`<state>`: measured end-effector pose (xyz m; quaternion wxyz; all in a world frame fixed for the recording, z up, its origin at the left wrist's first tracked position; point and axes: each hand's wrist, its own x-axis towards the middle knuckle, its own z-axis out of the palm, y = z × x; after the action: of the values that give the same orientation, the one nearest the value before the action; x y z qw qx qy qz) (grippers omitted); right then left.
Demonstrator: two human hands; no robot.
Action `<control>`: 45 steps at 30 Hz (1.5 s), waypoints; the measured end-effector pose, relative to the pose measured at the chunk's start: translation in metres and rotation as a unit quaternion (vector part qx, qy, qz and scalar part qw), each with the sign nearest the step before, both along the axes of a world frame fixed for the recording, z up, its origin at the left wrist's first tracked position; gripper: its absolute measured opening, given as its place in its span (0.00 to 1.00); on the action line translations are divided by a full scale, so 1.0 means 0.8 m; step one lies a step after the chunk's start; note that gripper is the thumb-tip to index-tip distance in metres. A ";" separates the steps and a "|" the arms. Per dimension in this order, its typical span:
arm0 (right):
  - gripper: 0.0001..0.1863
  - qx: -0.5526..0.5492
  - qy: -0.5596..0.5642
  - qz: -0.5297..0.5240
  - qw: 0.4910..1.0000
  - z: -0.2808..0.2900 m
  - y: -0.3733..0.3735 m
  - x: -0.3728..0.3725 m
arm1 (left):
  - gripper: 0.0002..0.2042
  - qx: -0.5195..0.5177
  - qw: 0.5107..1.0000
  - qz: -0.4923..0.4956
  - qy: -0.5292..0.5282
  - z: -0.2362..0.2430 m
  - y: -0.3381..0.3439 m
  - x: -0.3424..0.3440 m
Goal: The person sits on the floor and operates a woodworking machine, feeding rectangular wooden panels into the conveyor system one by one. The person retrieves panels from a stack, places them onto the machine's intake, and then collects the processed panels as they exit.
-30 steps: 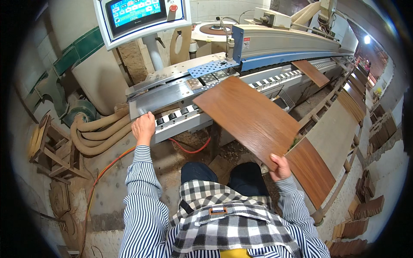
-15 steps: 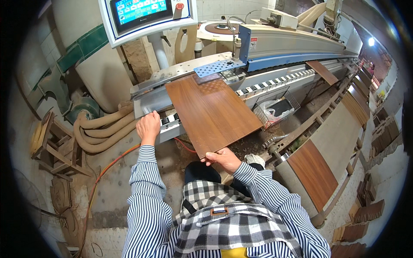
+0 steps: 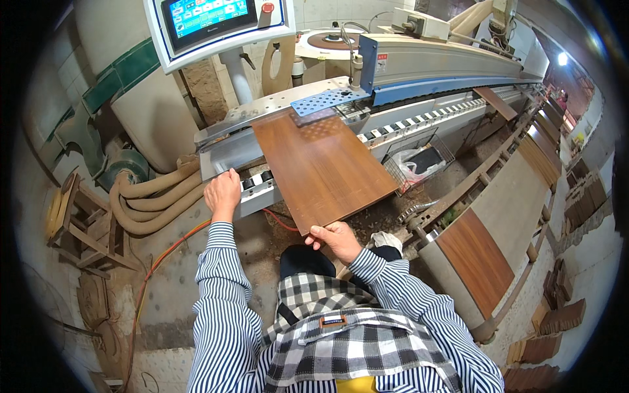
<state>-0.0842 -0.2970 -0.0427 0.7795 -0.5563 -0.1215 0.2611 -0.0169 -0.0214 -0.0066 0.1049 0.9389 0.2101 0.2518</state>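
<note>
The panel [image 3: 321, 167] has been turned and slid onto the machine [image 3: 393, 85] since a second ago, its far end now under the blue plate [image 3: 327, 101]. Its near corner is gripped by the right hand [image 3: 335, 237]. The left hand [image 3: 223, 191] is laid flat on the machine's infeed edge, holding nothing.

Panel's [image 3: 321, 167] far corner under blue perforated plate [image 3: 325, 101]

A woodworking factory; a long edge-banding machine [image 3: 432, 72] with touchscreen [image 3: 209, 16], dust hoses [image 3: 154, 203], stacked brown panels [image 3: 478, 262].
</note>
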 end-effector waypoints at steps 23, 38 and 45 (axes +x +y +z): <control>0.13 -0.009 -0.047 -0.313 0.948 -0.010 -0.127 0.058 | 0.20 -0.006 1.000 0.008 0.016 0.006 -0.004 -0.002; 0.31 -0.193 0.101 -0.773 0.596 -0.185 -0.500 -0.251 | 0.20 -0.004 1.000 0.016 0.015 0.006 -0.005 -0.004; 0.28 -0.223 0.220 -0.790 0.527 -0.177 -0.531 -0.312 | 0.20 0.004 1.000 0.010 0.029 0.005 -0.004 0.000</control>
<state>-0.3341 -0.7216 -0.1844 0.5198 -0.5050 0.6056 -0.3287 -0.0166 -0.0244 -0.0029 0.0923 0.9441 0.2215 0.2260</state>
